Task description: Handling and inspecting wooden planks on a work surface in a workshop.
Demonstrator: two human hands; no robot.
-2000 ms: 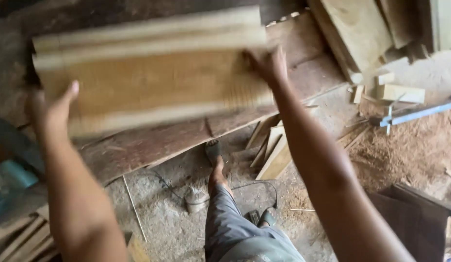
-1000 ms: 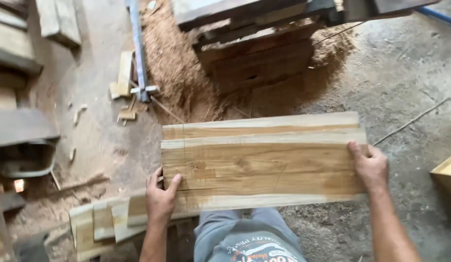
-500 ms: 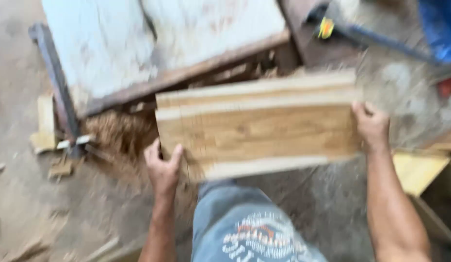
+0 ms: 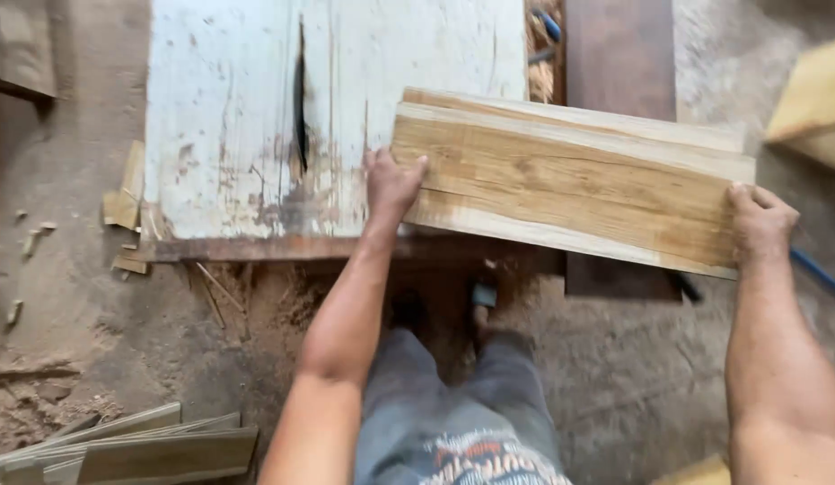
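I hold a wide light-brown wooden board [image 4: 570, 180] by its two ends. My left hand [image 4: 391, 184] grips its left end and my right hand [image 4: 759, 223] grips its right end. The board's left part lies over the right side of a worn white table top [image 4: 229, 117] that has a dark narrow slot [image 4: 299, 99] in it. The board's right part hangs past the table, over a dark brown plank [image 4: 619, 45].
Sawdust covers the floor [image 4: 67, 314]. Several thin planks [image 4: 139, 449] lie at bottom left, small offcuts [image 4: 126, 202] by the table's left edge. A yellowish wood piece [image 4: 813, 99] sits at the right edge. My legs [image 4: 453, 404] stand below the table's front edge.
I have turned from a wood stack and sawdust heap towards the white table, carrying the board in both hands. The board now reaches over the table's right side.
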